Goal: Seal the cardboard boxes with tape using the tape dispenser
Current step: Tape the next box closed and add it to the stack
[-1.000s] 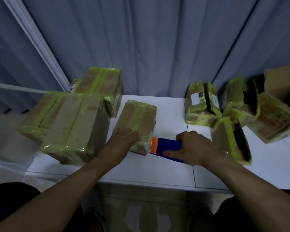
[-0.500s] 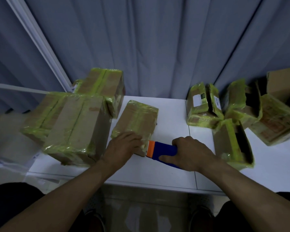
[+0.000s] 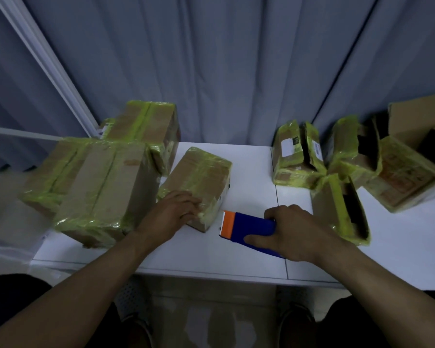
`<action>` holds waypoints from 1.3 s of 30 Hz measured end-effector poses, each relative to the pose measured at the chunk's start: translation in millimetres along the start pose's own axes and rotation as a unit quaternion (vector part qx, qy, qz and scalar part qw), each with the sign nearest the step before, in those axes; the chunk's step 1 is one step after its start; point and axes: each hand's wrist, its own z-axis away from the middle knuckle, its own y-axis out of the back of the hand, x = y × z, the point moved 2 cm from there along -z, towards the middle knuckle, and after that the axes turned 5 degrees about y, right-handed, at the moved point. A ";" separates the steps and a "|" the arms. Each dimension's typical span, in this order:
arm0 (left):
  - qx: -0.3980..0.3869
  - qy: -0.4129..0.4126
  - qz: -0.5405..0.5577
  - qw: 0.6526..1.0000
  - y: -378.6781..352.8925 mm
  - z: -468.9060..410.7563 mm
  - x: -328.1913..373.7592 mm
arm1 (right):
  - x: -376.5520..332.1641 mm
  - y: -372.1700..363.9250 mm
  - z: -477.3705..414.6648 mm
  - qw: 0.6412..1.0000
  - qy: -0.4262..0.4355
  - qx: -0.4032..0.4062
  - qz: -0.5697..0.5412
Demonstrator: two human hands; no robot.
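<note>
Resting at frame centre on white table (image 3: pixel 249 177): taped cardboard box (image 3: pixel 199 182), left hand (image 3: pixel 172 214) pressed flat on its near end. Right hand (image 3: pixel 296 234) clasped around blue-orange tape dispenser (image 3: pixel 246 226), just right of box, apart.

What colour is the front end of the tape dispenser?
Orange, on the blue tape dispenser in the right hand; head view.

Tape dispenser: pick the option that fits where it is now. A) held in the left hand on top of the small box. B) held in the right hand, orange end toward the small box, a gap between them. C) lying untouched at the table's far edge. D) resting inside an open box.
B: the right hand grips the tape dispenser, its orange end facing the small box with bare table between them; the left hand rests on that box.
</note>
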 end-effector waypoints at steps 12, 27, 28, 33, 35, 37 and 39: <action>0.031 0.009 -0.003 0.999 -11.6 3.7 1.7 | -5.0 -24.3 -38.9 0.998 -0.037 -0.003 0.049; 0.070 0.016 0.000 0.997 -13.3 4.4 13.4 | -44.5 -40.8 -48.8 0.991 -0.035 -0.012 0.125; 0.067 0.018 0.001 0.998 -13.1 4.4 15.2 | -47.4 -41.5 -47.6 0.989 -0.029 -0.005 0.145; 0.071 0.024 0.013 0.997 -13.4 1.1 17.7 | -59.9 -46.7 -41.3 0.970 0.004 0.055 0.238; 0.070 0.058 -0.022 0.996 -13.6 -0.3 17.2 | -61.7 -47.3 -39.7 0.966 0.015 0.065 0.251; 0.062 0.057 -0.007 0.996 -11.1 -0.6 18.1 | -61.7 -44.5 -39.8 0.967 0.012 0.061 0.246; 0.057 0.026 0.001 0.998 -9.0 -2.1 20.4 | -56.3 -40.4 -42.7 0.976 -0.010 0.041 0.211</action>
